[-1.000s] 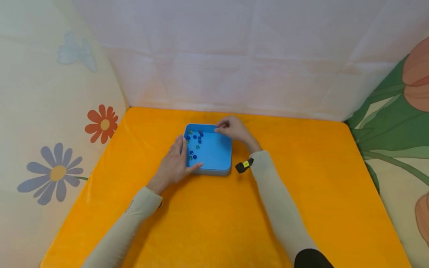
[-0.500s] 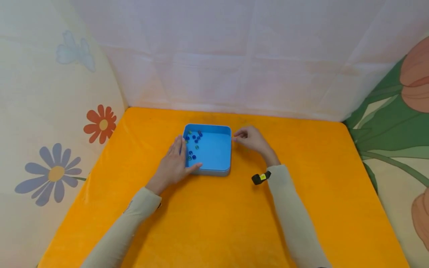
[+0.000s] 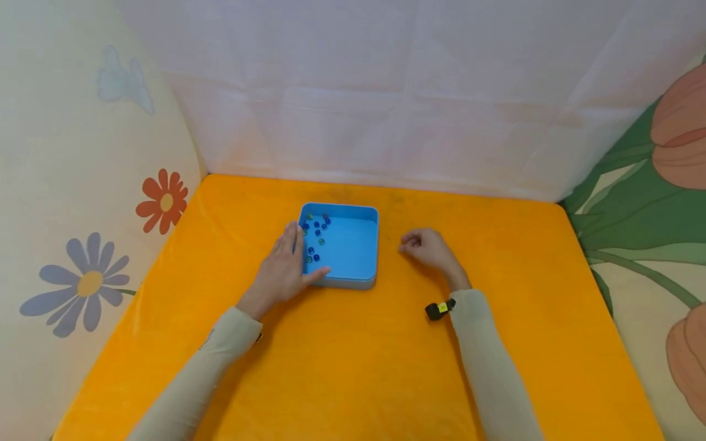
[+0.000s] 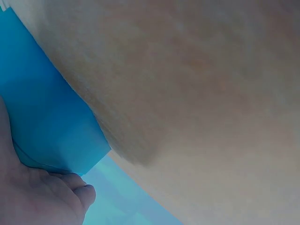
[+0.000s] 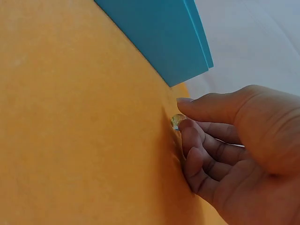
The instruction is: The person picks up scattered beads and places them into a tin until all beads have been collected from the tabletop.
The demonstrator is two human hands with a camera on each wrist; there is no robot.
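Observation:
In the head view a square blue tray (image 3: 350,251) stands near the middle of the table. Several small glass marbles (image 3: 322,242), dark blue and greenish, lie along its left side. My left hand (image 3: 280,267) rests against the tray's left wall with straight fingers, its thumb at the front rim. The left wrist view shows the tray wall (image 4: 56,112) close up, beside blurred skin. Right of the tray, low over the table, my right hand (image 3: 432,250) pinches a clear marble (image 5: 177,122) between thumb and index finger, the other fingers curled.
An orange cloth (image 3: 331,355) covers the table. Behind it hangs a pale wall sheet (image 3: 353,110), and flower-printed sheets (image 3: 72,184) flank both sides. A small black device (image 3: 438,309) is worn at my right wrist.
My right hand has moved from over the tray's back right corner, rightward past the rim, then down toward me beside the tray. My left hand stays at the tray's left wall.

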